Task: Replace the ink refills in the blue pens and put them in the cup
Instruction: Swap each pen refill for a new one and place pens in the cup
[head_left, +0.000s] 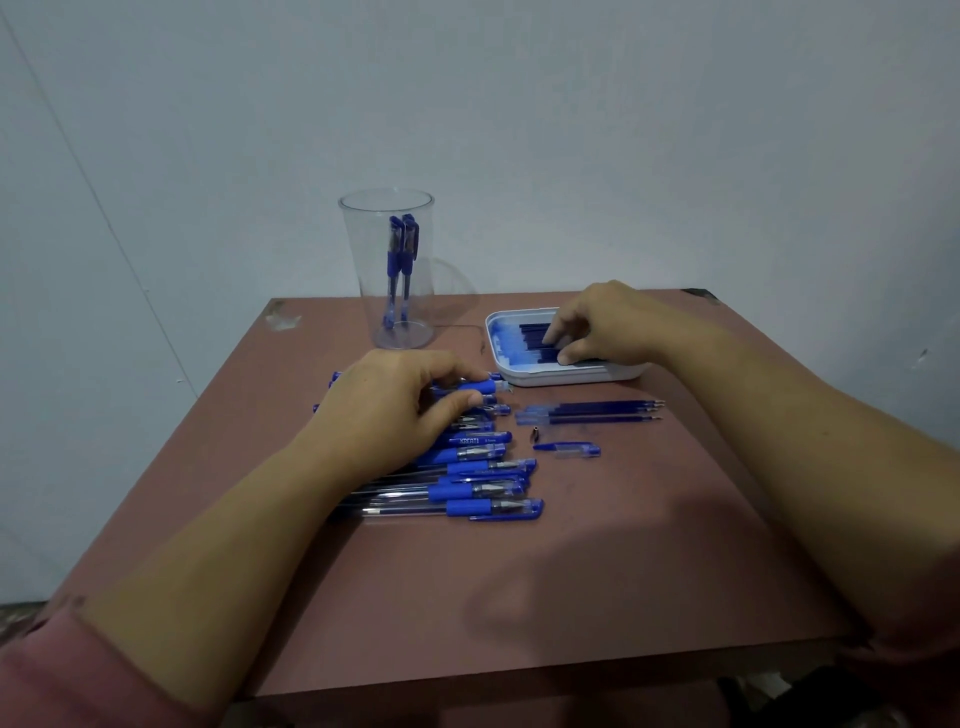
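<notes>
Simultaneously, pen (480, 387) in left hand (387, 402) grip, refills (535, 338) pinched by right hand (608, 322)

Plain indoor corner; home or workroom could not be told. Bare pale wall (623, 130) filled 12 o'clock, with slanting seam (104, 208) at 10. Small reddish-brown table (623, 597) stood against it, far corners scuffed. Stationery lay on top: clear cup (387, 332) at 11, blue pens (467, 488) at centre, refills (535, 338) in white tray (571, 376) at 1. Patterned floor (15, 618) showed at 8.

Brown table (597, 571), pale grey wall (571, 130)
</notes>
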